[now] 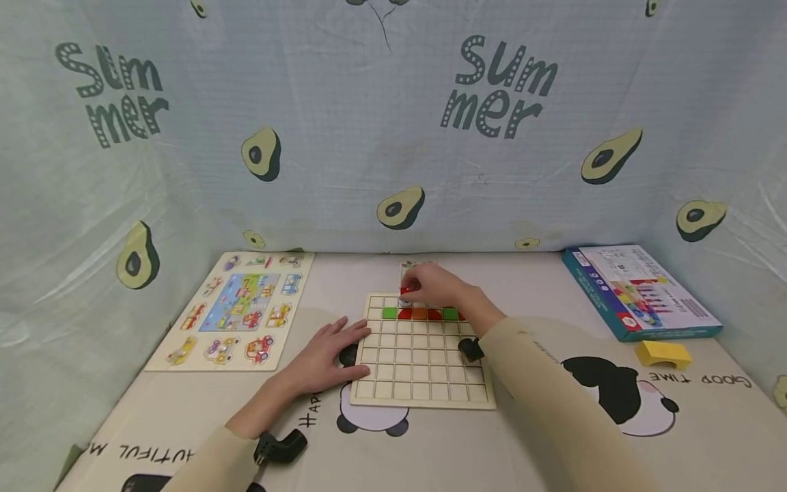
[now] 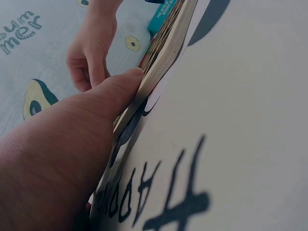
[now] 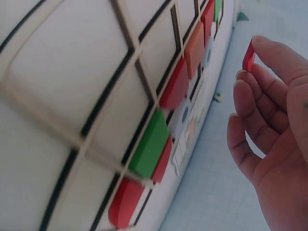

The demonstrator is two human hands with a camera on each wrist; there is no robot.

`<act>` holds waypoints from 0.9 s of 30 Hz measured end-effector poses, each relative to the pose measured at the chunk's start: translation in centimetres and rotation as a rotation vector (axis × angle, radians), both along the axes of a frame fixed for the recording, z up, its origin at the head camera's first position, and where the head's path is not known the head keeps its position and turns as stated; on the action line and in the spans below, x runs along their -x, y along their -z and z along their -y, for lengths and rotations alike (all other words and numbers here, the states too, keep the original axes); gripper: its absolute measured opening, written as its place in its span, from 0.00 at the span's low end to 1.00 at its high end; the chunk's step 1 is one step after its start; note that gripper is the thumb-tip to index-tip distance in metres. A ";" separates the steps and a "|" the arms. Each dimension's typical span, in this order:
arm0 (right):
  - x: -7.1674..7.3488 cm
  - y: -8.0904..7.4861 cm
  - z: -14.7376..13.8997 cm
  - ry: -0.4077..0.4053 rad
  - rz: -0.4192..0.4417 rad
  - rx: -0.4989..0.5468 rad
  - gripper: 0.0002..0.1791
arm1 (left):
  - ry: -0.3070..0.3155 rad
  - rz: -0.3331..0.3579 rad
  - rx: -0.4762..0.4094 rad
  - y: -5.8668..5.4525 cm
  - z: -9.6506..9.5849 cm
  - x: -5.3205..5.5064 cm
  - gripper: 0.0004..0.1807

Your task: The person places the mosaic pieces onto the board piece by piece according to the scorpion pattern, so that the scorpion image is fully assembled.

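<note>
A square wooden grid board (image 1: 424, 372) lies in front of me, with raised strips dividing it into cells. My left hand (image 1: 322, 355) rests at its left edge, fingers spread; in the left wrist view the thumb (image 2: 127, 79) lies on the board's rim. Over the board's far edge, my right hand (image 1: 438, 285) pinches a small red piece (image 3: 248, 57) between thumb and fingertip. Green tiles (image 3: 150, 144), red pieces (image 3: 175, 85) and an orange tile (image 3: 194, 48) fill cells in a far row. Pale blue pieces (image 3: 180, 118) sit just beyond them.
A printed card (image 1: 406, 268) lies behind the board, partly covered by the right hand. To the left is a wooden picture puzzle (image 1: 289, 338). A flat teal box (image 1: 652, 294) lies at the right, with a yellow arch block (image 1: 664, 352) before it.
</note>
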State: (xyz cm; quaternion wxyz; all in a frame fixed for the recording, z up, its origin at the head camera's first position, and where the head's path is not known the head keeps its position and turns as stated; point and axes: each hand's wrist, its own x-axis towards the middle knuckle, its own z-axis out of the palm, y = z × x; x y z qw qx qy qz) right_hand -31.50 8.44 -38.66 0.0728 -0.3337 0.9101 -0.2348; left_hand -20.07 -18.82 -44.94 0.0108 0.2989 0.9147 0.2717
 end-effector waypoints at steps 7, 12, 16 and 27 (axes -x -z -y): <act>0.3 0.4 1.4 0.006 -0.012 -0.025 0.09 | -0.002 0.001 0.001 0.0 0.1 0.0 0.39; 0.4 0.5 2.2 0.047 0.018 -0.043 0.11 | -0.002 -0.006 0.003 0.1 0.2 0.0 0.39; 0.5 0.8 2.7 0.051 0.033 -0.048 0.11 | -0.003 0.005 0.005 0.2 0.2 0.1 0.39; 0.7 1.5 3.8 0.022 -0.040 -0.159 0.11 | -0.005 -0.001 0.009 0.4 0.1 0.0 0.38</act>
